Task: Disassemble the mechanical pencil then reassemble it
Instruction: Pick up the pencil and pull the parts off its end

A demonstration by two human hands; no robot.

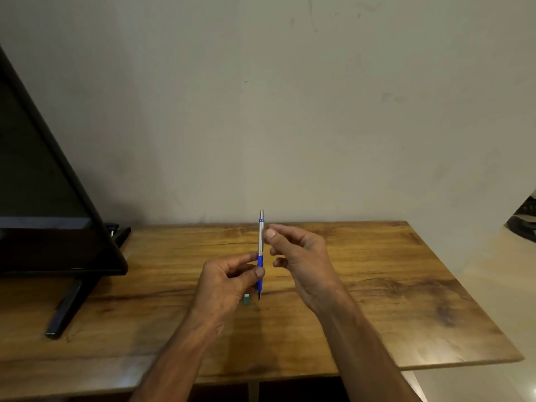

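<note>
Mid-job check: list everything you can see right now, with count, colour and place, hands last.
mechanical pencil: one, silver barrel with blue grip, held upright above the table's middle, tip down
small piece: one, green and white, on the table just below the left hand; too small to identify
table: one, brown wood grain, against the wall
monitor: one, black, on a stand at the table's left end
wall: plain beige, behind the table
left hand: one, pinching the pencil's blue grip
right hand: one, fingers curled beside the silver barrel; contact unclear
</note>
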